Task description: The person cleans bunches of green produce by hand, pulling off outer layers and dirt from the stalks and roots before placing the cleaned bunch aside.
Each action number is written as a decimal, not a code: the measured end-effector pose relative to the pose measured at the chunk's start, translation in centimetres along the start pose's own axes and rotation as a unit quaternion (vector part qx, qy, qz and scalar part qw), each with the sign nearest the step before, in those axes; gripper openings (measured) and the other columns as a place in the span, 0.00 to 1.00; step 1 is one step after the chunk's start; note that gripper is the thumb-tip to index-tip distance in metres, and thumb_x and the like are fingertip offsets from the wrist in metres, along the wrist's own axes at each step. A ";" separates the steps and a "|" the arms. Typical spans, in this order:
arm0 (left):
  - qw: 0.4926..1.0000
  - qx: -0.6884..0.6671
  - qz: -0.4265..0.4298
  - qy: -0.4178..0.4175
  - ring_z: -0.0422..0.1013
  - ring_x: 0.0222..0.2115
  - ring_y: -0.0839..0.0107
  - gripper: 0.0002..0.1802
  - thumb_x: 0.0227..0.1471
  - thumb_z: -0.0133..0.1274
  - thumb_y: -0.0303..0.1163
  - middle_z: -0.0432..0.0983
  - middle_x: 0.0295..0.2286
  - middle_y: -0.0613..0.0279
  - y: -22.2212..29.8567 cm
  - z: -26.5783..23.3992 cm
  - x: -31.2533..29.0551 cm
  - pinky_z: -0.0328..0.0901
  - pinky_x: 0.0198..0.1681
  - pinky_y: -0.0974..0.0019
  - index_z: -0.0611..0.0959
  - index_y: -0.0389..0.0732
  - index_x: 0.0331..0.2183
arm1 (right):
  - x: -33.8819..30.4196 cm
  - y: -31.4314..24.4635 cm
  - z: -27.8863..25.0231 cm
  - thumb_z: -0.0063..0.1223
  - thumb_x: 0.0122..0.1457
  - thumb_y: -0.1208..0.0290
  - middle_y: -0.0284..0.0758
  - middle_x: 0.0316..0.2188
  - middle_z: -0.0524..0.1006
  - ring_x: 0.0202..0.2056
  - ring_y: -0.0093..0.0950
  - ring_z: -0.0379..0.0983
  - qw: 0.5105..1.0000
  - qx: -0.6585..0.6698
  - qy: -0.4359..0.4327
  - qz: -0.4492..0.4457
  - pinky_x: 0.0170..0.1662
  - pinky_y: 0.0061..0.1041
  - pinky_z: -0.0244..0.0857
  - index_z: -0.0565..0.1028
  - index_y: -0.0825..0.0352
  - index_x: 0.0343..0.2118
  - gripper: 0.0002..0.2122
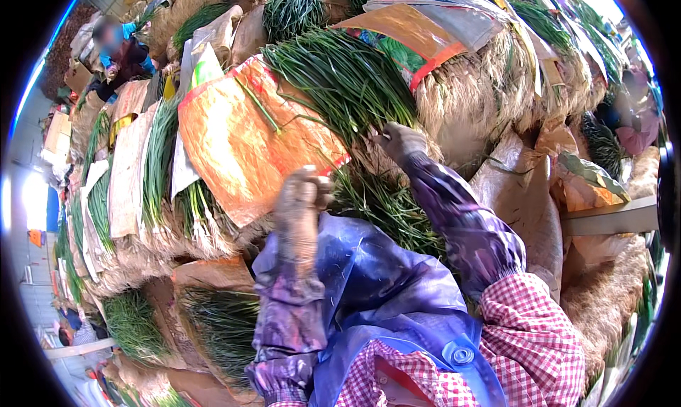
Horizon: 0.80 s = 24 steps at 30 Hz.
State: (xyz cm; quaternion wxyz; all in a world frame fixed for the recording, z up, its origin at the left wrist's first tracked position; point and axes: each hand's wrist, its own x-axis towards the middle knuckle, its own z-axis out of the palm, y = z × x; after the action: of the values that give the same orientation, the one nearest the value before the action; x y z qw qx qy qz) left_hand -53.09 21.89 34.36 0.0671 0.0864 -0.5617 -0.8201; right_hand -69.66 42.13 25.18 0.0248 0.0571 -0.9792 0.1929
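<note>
A broad bunch of long, thin green chives (pixel 344 77) lies in front of me, its leaves pointing away and its pale root ends nearer. At those root ends is my right hand (pixel 402 141), its fingers closed on the stems. My left hand (pixel 305 194) hovers by the near edge of an orange woven sheet (pixel 245 134). Motion smears its fingers, so whether they hold anything does not show. One loose chive (pixel 259 107) rests across the sheet. Below the right hand, more green leaves (pixel 386 205) spread down to my blue plastic apron (pixel 383 265).
Stacked chives with roots outward (pixel 489 88) rise at the right. To the left, bundles (pixel 162 158) alternate with woven sheets (pixel 133 173). A pale bar (pixel 610 219) juts in at right. One person (pixel 128 59) is at the far left, another (pixel 635 116) at the right edge.
</note>
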 end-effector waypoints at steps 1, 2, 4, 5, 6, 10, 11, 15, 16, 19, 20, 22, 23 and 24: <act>0.999 -0.027 -0.034 -0.013 0.72 0.33 0.70 0.13 0.57 0.45 0.34 0.74 0.31 0.60 -1.1 1.7 0.6 0.68 0.35 0.70 0.73 0.41 0.43 | 1.8 0.4 1.2 0.55 0.47 0.52 0.38 0.24 0.76 0.28 0.38 0.74 0.999 -0.010 -0.010 -0.029 0.31 0.36 0.66 0.76 0.59 0.30 0.15; 0.996 -0.023 -0.077 -0.027 0.72 0.33 0.70 0.13 0.56 0.47 0.34 0.74 0.32 0.61 -1.8 3.5 1.0 0.68 0.34 0.70 0.73 0.41 0.42 | 3.5 1.8 3.0 0.55 0.47 0.51 0.39 0.23 0.76 0.28 0.39 0.74 0.999 -0.036 -0.026 -0.025 0.31 0.37 0.66 0.76 0.59 0.30 0.16; 0.988 -0.076 -0.125 -0.046 0.71 0.31 0.75 0.12 0.55 0.48 0.31 0.74 0.31 0.64 -4.3 5.0 2.4 0.68 0.34 0.72 0.73 0.40 0.42 | 5.5 2.4 4.6 0.56 0.46 0.51 0.39 0.23 0.76 0.28 0.39 0.74 0.995 -0.081 -0.059 -0.023 0.31 0.37 0.66 0.76 0.59 0.30 0.16; 0.985 -0.084 -0.146 -0.043 0.71 0.31 0.75 0.12 0.54 0.48 0.30 0.74 0.31 0.64 -5.0 4.9 2.9 0.68 0.33 0.72 0.73 0.40 0.42 | 5.1 2.2 4.5 0.57 0.47 0.56 0.40 0.24 0.76 0.26 0.37 0.74 0.996 -0.078 -0.042 -0.030 0.30 0.33 0.67 0.77 0.60 0.30 0.14; 0.981 -0.092 -0.169 -0.032 0.71 0.31 0.75 0.12 0.54 0.48 0.30 0.74 0.31 0.65 -5.6 4.4 3.2 0.69 0.33 0.72 0.73 0.40 0.42 | 3.9 1.6 4.4 0.57 0.47 0.58 0.40 0.23 0.76 0.26 0.36 0.74 0.991 0.100 -0.080 -0.024 0.30 0.31 0.67 0.77 0.60 0.30 0.12; 0.967 -0.105 -0.230 0.010 0.71 0.30 0.76 0.14 0.53 0.51 0.38 0.74 0.30 0.65 -7.7 2.5 4.6 0.67 0.30 0.73 0.76 0.41 0.39 | -4.4 -1.8 0.5 0.57 0.49 0.68 0.36 0.22 0.76 0.24 0.28 0.74 0.851 0.490 -0.165 -0.087 0.29 0.24 0.67 0.76 0.63 0.30 0.07; 0.962 -0.082 -0.259 0.027 0.70 0.26 0.76 0.12 0.53 0.51 0.39 0.74 0.27 0.66 -8.2 2.4 4.7 0.66 0.27 0.73 0.77 0.42 0.36 | -7.1 -3.2 -1.1 0.56 0.50 0.68 0.34 0.21 0.76 0.24 0.25 0.74 0.888 0.400 -0.153 -0.165 0.30 0.24 0.67 0.76 0.65 0.30 0.07; 0.942 -0.055 -0.329 0.027 0.66 0.16 0.76 0.11 0.54 0.49 0.41 0.72 0.21 0.66 -9.3 5.1 4.7 0.60 0.17 0.75 0.76 0.43 0.30 | -7.4 0.1 -2.5 0.53 0.55 0.65 0.35 0.29 0.75 0.30 0.23 0.73 0.876 0.444 -0.166 -0.092 0.31 0.25 0.69 0.71 0.69 0.37 0.13; 0.934 -0.050 -0.353 0.021 0.65 0.15 0.76 0.12 0.55 0.48 0.41 0.71 0.20 0.67 -8.8 5.5 4.2 0.59 0.16 0.76 0.76 0.43 0.30 | -6.6 0.9 -2.1 0.53 0.55 0.65 0.35 0.30 0.75 0.31 0.23 0.73 0.823 0.543 -0.163 0.002 0.32 0.25 0.69 0.71 0.70 0.39 0.14; 0.916 -0.087 -0.392 -0.011 0.59 0.12 0.79 0.13 0.56 0.46 0.43 0.65 0.16 0.70 -8.7 5.1 2.6 0.53 0.14 0.77 0.74 0.44 0.29 | -4.6 0.2 -0.9 0.55 0.54 0.62 0.35 0.32 0.75 0.35 0.23 0.69 0.758 0.594 -0.266 0.043 0.41 0.24 0.65 0.72 0.72 0.41 0.17; 0.910 -0.109 -0.399 -0.023 0.57 0.11 0.80 0.13 0.56 0.46 0.44 0.63 0.14 0.71 -8.7 5.0 2.3 0.51 0.13 0.78 0.73 0.45 0.28 | -4.8 -0.2 -0.9 0.55 0.54 0.62 0.34 0.32 0.75 0.34 0.22 0.69 0.734 0.588 -0.335 0.046 0.41 0.24 0.64 0.73 0.72 0.40 0.17; 0.904 -0.142 -0.404 -0.011 0.51 0.09 0.81 0.15 0.56 0.44 0.47 0.57 0.12 0.74 -8.4 4.9 2.1 0.46 0.11 0.76 0.70 0.47 0.26 | -5.2 -1.3 -0.1 0.56 0.53 0.63 0.33 0.25 0.76 0.28 0.25 0.71 0.756 0.586 -0.283 0.067 0.35 0.26 0.65 0.75 0.69 0.33 0.13; 0.895 -0.173 -0.411 -0.006 0.50 0.09 0.81 0.15 0.57 0.44 0.47 0.56 0.12 0.74 -9.1 4.0 2.1 0.45 0.11 0.76 0.70 0.47 0.26 | -6.0 -2.0 0.2 0.56 0.53 0.64 0.36 0.24 0.76 0.26 0.28 0.71 0.863 0.457 -0.212 0.033 0.33 0.27 0.65 0.76 0.66 0.31 0.10; 0.885 -0.208 -0.417 0.000 0.49 0.09 0.81 0.16 0.57 0.43 0.47 0.56 0.12 0.74 -9.5 3.3 1.9 0.44 0.11 0.76 0.70 0.47 0.26 | -6.7 -2.6 0.2 0.56 0.52 0.64 0.38 0.24 0.76 0.25 0.32 0.72 0.941 0.310 -0.135 -0.003 0.32 0.27 0.65 0.76 0.64 0.30 0.08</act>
State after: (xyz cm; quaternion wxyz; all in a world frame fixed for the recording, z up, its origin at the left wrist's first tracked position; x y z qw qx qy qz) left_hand -55.81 27.91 26.55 -0.2649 0.2965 -0.2907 -0.8703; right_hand -62.73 40.35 25.54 -0.1256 0.0900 -0.8651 0.4772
